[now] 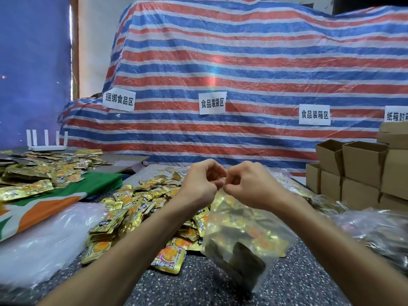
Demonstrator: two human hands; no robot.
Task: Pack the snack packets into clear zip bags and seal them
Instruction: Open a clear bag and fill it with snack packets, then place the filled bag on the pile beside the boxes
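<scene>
A clear zip bag (245,237) filled with gold snack packets hangs in front of me above the speckled table (198,283). My left hand (202,182) and my right hand (247,182) meet at the bag's top edge, and both pinch it with curled fingers. The bag's zip strip is hidden between my fingers. A heap of loose gold snack packets (134,208) lies on the table to the left of the bag and behind it.
More gold packets (39,173) cover a green and orange cloth (66,195) at left. Clear plastic bags (44,237) lie at the near left, filled bags (375,226) at right. Open cardboard boxes (353,171) are stacked at right. A striped tarp (242,69) with paper labels rises behind.
</scene>
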